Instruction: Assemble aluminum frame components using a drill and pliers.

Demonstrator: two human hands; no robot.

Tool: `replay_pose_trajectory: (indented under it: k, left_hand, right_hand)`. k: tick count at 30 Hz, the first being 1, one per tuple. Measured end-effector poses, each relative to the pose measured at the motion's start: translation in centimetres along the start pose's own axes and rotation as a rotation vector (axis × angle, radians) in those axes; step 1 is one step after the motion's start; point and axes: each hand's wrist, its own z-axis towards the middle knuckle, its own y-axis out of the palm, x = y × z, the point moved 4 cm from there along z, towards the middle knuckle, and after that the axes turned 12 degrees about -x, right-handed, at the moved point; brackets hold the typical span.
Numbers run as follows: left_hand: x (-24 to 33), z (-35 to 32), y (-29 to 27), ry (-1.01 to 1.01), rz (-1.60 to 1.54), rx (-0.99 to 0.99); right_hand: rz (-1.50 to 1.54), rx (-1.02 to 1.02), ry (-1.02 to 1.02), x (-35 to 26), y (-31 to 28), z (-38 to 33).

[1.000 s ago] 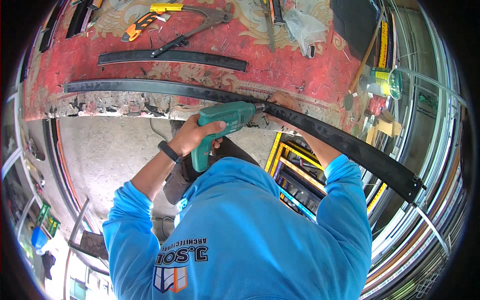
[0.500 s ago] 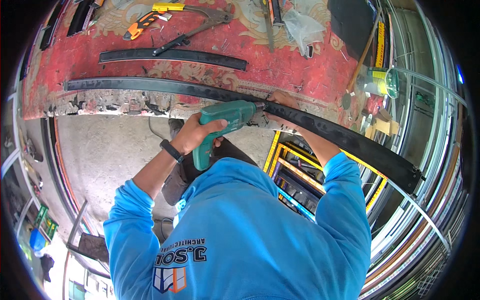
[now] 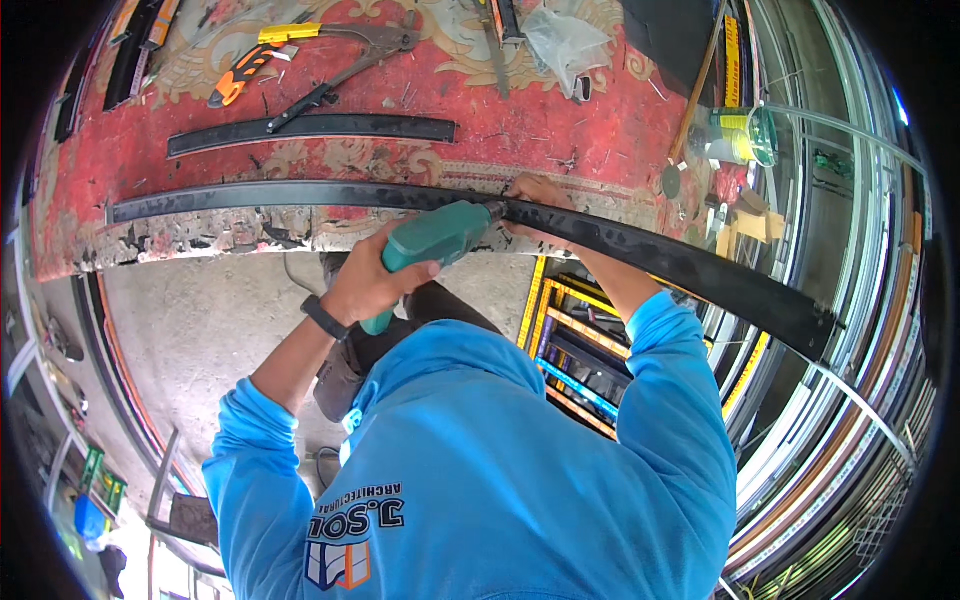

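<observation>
A long black metal strip [image 3: 680, 265] lies along the front edge of a worn red-covered workbench [image 3: 130, 160], and its right end overhangs the bench. My left hand [image 3: 372, 283] grips a green power drill [image 3: 438, 235], whose tip meets the strip near its middle. My right hand [image 3: 538, 196] presses down flat on the strip just right of the drill tip. I wear a black wristband and blue sleeves.
A shorter black strip [image 3: 310, 128] lies further back on the bench. Behind it are an orange-and-yellow-handled hand tool [image 3: 240, 72], a plastic bag [image 3: 565, 40] and a green clear cup [image 3: 740, 135]. A yellow rack of profiles [image 3: 575, 330] stands below on the right, with bare concrete floor [image 3: 200, 330] on the left.
The drill and both hands stay at the same spot on the strip. The strip's overhanging right end sits slightly higher in the picture.
</observation>
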Motion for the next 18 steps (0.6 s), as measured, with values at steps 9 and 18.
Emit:
replay_pose_trajectory:
  k: [9,18]
  left_hand:
    - [1.1,-2.0,-1.2,0.038,0.234,-0.014]
    - [8.3,-14.0,-12.3,0.151,-0.577,0.061]
  right_hand:
    - [-0.046,-0.044,-0.089,0.6,1.2,1.8]
    - [-0.046,0.052,0.038,-0.6,-0.2,-1.7]
